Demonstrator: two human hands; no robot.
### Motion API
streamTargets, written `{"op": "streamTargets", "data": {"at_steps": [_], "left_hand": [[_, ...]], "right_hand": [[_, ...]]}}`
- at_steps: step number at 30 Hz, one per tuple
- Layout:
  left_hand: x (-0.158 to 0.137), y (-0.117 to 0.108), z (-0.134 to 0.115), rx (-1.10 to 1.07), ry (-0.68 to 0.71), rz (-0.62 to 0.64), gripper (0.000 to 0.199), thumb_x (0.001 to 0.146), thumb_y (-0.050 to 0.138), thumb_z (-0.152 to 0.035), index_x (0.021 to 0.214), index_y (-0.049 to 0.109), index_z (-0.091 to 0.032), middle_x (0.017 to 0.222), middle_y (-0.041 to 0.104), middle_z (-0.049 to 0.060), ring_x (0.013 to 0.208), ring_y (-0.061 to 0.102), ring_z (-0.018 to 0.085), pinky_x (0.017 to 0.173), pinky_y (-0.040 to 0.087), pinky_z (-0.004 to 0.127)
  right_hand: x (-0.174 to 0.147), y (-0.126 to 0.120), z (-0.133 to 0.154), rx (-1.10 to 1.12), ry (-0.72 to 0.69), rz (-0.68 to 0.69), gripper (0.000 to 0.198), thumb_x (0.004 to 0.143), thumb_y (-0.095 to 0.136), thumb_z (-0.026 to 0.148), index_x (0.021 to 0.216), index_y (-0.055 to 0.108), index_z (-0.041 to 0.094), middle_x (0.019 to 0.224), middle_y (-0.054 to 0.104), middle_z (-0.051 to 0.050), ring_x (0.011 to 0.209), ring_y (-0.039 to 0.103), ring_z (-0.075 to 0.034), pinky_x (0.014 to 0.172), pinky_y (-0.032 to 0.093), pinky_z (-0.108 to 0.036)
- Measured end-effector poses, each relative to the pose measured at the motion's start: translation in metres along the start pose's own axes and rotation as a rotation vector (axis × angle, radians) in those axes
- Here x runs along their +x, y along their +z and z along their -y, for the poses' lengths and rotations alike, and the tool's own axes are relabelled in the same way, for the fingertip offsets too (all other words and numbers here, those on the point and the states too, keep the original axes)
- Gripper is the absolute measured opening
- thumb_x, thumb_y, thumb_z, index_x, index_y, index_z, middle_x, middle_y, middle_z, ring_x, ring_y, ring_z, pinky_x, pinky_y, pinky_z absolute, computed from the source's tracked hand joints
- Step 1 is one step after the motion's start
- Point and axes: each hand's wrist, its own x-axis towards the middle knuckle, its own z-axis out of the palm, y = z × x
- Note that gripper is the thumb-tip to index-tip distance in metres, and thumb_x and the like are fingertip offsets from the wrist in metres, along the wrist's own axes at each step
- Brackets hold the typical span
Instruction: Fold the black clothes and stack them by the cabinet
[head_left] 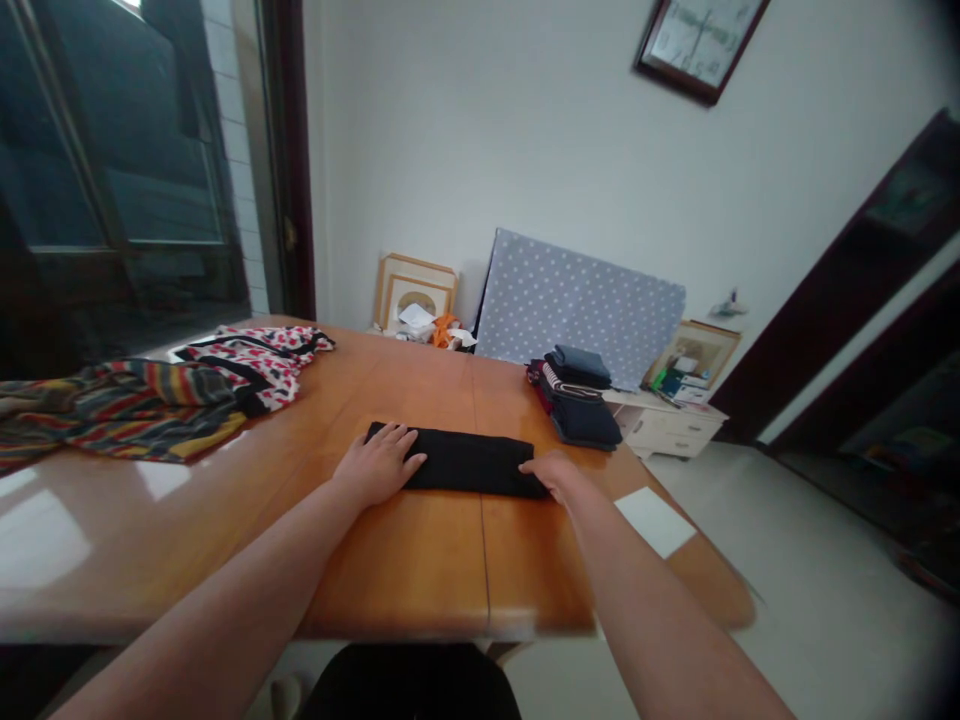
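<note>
A black garment (466,462), folded into a long flat strip, lies across the wooden table in front of me. My left hand (381,462) rests on its left end, palm down with the fingers spread. At the right end, my right hand (550,472) pinches the edge, thumb on top and the other fingers mostly hidden beneath. What kind of garment it is cannot be made out from its folded shape.
A stack of folded clothes (577,398) stands at the table's far right. Striped cloth (142,405) and a red-and-white patterned garment (281,365) lie loose at the left. A white sheet (655,520) lies near the right edge of the wooden table (405,570).
</note>
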Motion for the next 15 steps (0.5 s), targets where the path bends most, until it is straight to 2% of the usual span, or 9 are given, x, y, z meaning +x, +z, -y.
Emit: {"op": "streamTargets", "data": {"at_steps": [8, 12, 15], "left_hand": [[0.001, 0.001, 0.004, -0.013, 0.026, 0.019, 0.065, 0.095, 0.033, -0.062, 0.145, 0.048, -0.023, 0.155, 0.040, 0.012, 0.148, 0.024, 0.031, 0.113, 0.025, 0.053], [0.000, -0.013, 0.002, 0.010, 0.100, 0.114, 0.061, 0.095, 0.036, -0.060, 0.143, 0.049, -0.026, 0.153, 0.043, 0.012, 0.146, 0.028, 0.031, 0.114, 0.019, 0.057], [-0.007, -0.029, -0.007, 0.021, 0.136, 0.125, 0.058, 0.092, 0.044, -0.059, 0.140, 0.052, -0.028, 0.150, 0.047, 0.013, 0.144, 0.032, 0.034, 0.115, 0.012, 0.061]], "right_hand": [[-0.030, -0.013, 0.008, 0.298, 0.011, 0.066, 0.012, 0.063, 0.065, 0.031, 0.068, 0.060, 0.021, 0.053, 0.060, -0.001, 0.055, 0.061, -0.020, 0.045, 0.044, -0.027], [-0.055, -0.021, -0.001, 0.410, 0.056, 0.113, 0.017, 0.066, 0.061, 0.031, 0.079, 0.059, 0.020, 0.062, 0.065, -0.003, 0.058, 0.065, -0.021, 0.047, 0.047, -0.028], [-0.076, -0.030, -0.014, 0.452, 0.069, 0.149, 0.020, 0.067, 0.061, 0.031, 0.083, 0.059, 0.020, 0.070, 0.069, -0.006, 0.064, 0.067, -0.022, 0.050, 0.049, -0.028]]}}
